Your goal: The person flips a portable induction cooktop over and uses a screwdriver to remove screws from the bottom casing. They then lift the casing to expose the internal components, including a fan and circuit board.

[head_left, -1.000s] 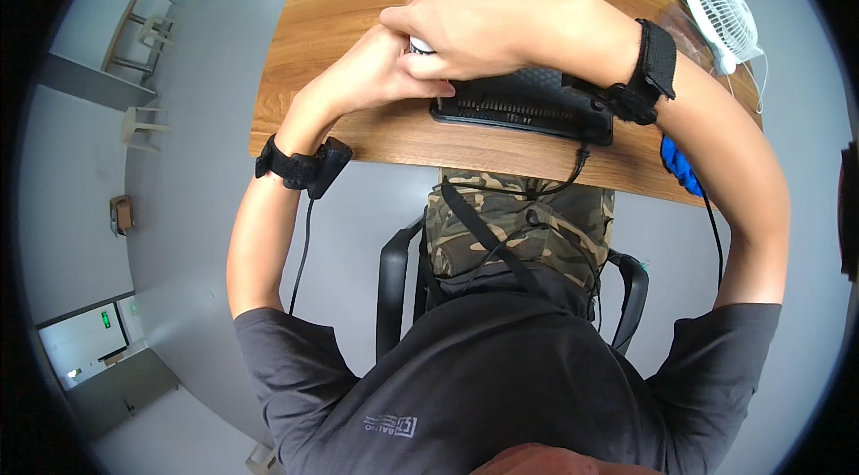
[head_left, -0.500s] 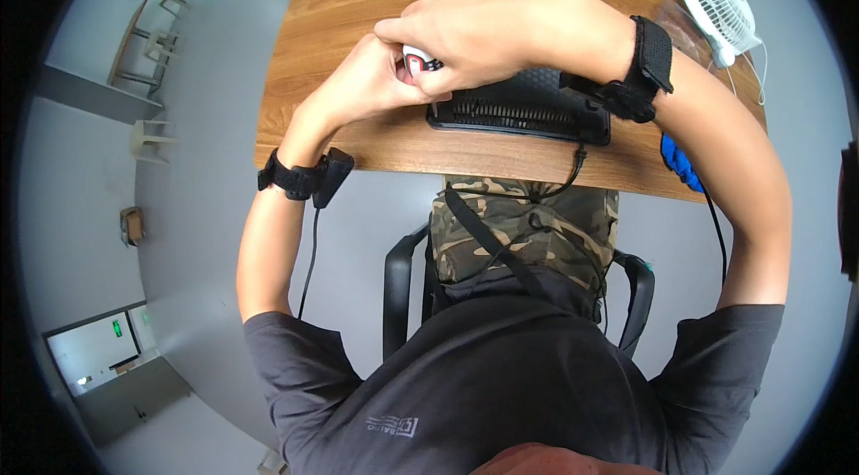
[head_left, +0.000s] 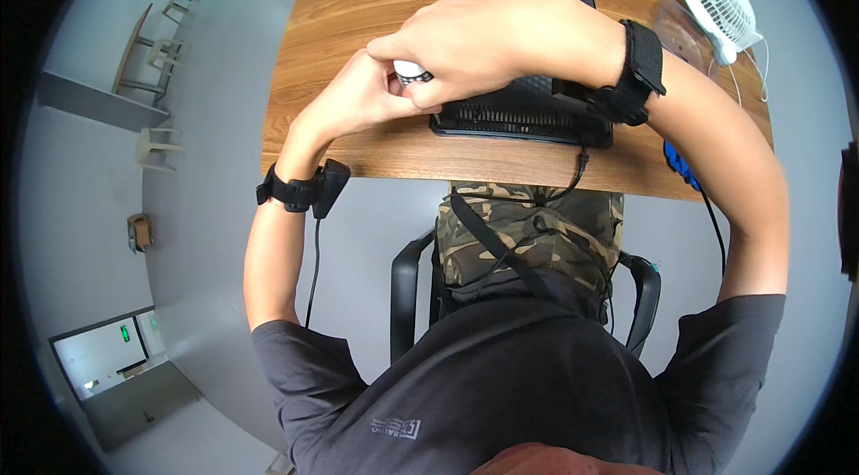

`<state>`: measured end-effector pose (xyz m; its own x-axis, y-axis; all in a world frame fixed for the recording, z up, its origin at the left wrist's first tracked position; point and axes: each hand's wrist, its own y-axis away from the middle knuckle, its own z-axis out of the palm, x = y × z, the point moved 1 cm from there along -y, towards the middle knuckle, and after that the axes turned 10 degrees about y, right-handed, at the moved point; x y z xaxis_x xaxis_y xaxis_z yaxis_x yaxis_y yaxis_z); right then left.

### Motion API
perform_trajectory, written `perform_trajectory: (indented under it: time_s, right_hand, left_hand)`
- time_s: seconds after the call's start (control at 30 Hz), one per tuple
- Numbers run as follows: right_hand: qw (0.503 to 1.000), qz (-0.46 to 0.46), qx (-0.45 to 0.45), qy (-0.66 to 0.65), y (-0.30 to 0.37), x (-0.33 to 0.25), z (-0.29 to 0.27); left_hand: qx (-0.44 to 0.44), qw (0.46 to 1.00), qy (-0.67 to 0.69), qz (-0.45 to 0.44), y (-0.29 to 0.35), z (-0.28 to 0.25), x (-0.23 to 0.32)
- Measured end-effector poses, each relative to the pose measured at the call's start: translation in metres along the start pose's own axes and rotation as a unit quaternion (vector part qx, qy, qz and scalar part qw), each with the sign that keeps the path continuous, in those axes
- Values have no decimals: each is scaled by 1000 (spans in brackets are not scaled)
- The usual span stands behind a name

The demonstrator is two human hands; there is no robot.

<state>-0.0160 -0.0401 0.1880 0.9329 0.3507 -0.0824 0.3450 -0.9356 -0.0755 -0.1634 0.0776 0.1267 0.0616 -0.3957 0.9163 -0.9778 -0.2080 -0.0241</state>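
Your left hand point(head_left: 356, 92) and right hand point(head_left: 465, 41) have shifted slightly nearer since a second ago, and the small white object point(head_left: 410, 71) between them shows more of its rounded end. Left fingers curl round it; the right hand closes over it from the right (most fingertips are hidden). Probably best: steady it with the left, let the right do the fine work. Moving room lies left on the tabletop point(head_left: 313, 37); rightward, mind the black appliance point(head_left: 537, 86), its cord point(head_left: 582, 159) at the near edge, then the white fan point(head_left: 718, 3), far right.
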Motion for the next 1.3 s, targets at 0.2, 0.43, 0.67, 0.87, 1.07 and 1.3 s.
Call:
perform_trajectory:
  time_s: [0.2, 0.43, 0.67, 0.87, 1.07, 1.3]
  right_hand:
    - [988, 88, -63, 112, -12, -18, -17]
    - [999, -21, 3, 37, -7, -6, -1]
    - [991, 37, -29, 128, -3, -13, -16]
    - [984, 75, -103, 125, -18, -13, -11]
    - [995, -25, -63, 76, -8, -5, -9]
    - [970, 126, -156, 135, -19, -23, -33]
  left_hand:
    - [-42, 994, -101, -18, -5, -9, -18]
    - [1, 997, -69, -18, -1, -2, -10]
    - [-22, 995, -94, -1, -6, -2, -11]
    - [4, 994, -107, 17, -6, 4, -10]
    - [31, 999, 1, 20, -1, 7, -3]
    - [-27, 996, -75, 28, -8, 0, -3]
